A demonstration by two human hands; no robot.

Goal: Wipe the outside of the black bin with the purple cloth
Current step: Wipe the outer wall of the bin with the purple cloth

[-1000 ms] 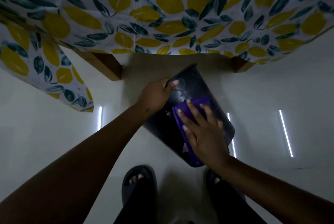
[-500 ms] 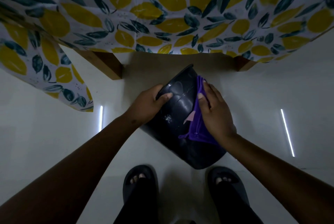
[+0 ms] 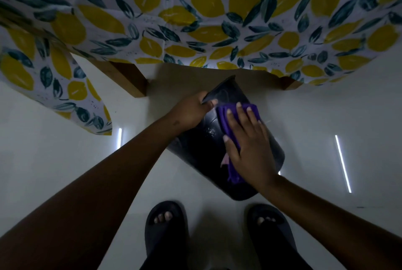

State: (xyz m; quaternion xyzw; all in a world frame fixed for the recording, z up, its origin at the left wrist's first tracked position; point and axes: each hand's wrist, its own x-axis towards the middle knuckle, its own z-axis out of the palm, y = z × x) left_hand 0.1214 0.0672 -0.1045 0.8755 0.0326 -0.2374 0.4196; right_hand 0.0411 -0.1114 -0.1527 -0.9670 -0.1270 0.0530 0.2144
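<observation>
Head view: two black sandals (image 3: 166,237) on pale floor (image 3: 65,160). Just beyond, black bin (image 3: 278,156) tipped on floor, near table edge. Right hand (image 3: 248,145) spread flat, pressing purple cloth (image 3: 224,117) on upper wall. Left hand (image 3: 191,113) clamps rim. Lemon-print tablecloth (image 3: 195,19) overhangs farther off. Risk: hard strokes could skid bin or slip rim grip; cloth could bunch

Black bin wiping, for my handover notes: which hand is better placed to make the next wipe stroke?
Right. The right hand lies flat on the purple cloth against the black bin wall, while the left hand grips the bin's rim, steadying it.
</observation>
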